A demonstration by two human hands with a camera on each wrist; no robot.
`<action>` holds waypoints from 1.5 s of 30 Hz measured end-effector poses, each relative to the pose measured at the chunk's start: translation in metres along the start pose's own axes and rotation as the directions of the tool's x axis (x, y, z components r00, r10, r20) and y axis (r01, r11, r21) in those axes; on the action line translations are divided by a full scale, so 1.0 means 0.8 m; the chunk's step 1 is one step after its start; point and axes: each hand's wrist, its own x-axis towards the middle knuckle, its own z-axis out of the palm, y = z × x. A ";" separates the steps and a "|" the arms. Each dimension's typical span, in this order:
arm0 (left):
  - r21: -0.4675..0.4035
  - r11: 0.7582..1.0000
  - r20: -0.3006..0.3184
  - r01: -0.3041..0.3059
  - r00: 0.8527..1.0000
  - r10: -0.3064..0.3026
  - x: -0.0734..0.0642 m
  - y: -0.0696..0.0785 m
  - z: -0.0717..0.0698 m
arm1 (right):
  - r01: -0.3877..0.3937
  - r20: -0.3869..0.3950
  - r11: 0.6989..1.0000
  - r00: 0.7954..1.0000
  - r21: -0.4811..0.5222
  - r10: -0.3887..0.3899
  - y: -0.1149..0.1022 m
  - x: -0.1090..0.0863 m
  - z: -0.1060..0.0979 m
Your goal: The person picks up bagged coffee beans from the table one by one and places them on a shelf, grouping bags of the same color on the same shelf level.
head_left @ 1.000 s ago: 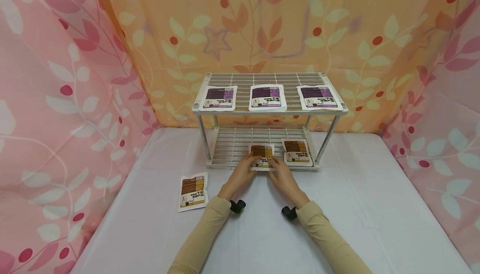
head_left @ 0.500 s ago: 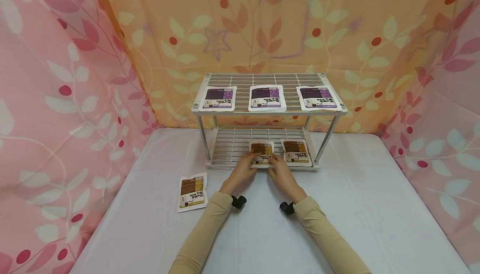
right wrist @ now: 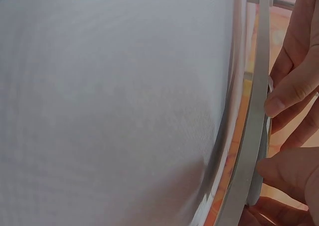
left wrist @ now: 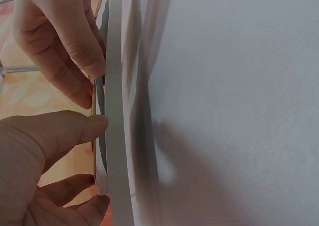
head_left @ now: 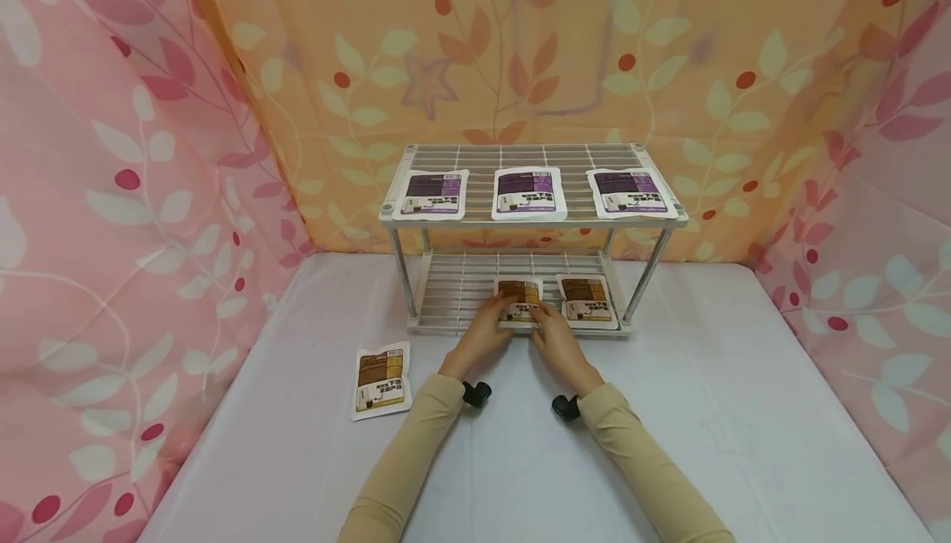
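Observation:
A brown-and-white pouch lies at the front of the lower shelf of a white wire rack. My left hand holds its left side and my right hand its right side, fingers over the printed face. In the left wrist view, the left thumb meets the pouch's near edge, just above the shelf's front rail. The right thumb touches that edge in the right wrist view. The hands partly cover the pouch. Another brown pouch lies to its right on the same shelf.
On the upper shelf lie three purple-and-white pouches, left, middle and right. One more brown pouch lies on the white-covered table, left of the rack. Floral curtains stand behind and at both sides.
The pouch between the hands has slid slightly back onto the lower shelf, its near edge now farther in. Both hands moved forward a little with it.

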 end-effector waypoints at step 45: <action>0.153 0.976 -0.075 -0.157 0.983 0.169 -0.052 -0.018 -0.017 | 0.123 -0.140 0.991 0.984 0.057 -0.114 -0.050 -0.017 0.019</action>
